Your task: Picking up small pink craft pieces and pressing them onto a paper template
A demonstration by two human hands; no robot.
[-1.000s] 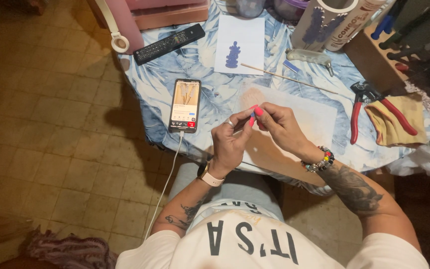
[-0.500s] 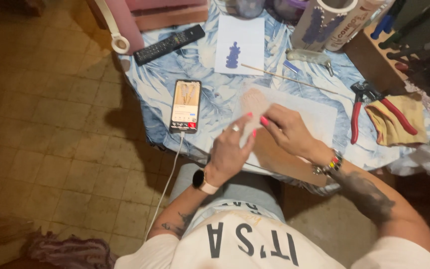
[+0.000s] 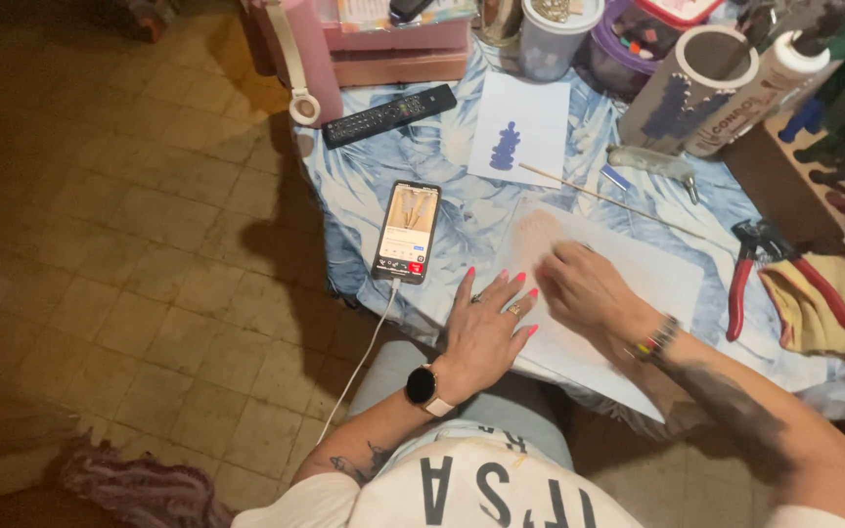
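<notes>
My left hand (image 3: pixel 489 323) lies flat with fingers spread on the near edge of a large white sheet (image 3: pixel 628 293) on the table, holding nothing. My right hand (image 3: pixel 587 289) rests on the same sheet just to the right, fingers curled downward and blurred; whether it holds anything I cannot tell. A faint pinkish patch (image 3: pixel 538 230) marks the sheet above the hands. A smartphone (image 3: pixel 407 232) with a lit screen lies left of the hands, a white cable (image 3: pixel 362 362) running down from it.
A black remote (image 3: pixel 388 115), a small paper with a blue shape (image 3: pixel 520 129), a thin wooden stick (image 3: pixel 610 200), red-handled pliers (image 3: pixel 743 284), a yellow cloth (image 3: pixel 819 308), cardboard tubes (image 3: pixel 691 93) and jars sit on the blue leaf-patterned tablecloth (image 3: pixel 364 186). Tiled floor lies left.
Both hands dropped from pinching something together above the sheet. The left hand now lies flat with fingers spread; the right hand moved down onto the paper.
</notes>
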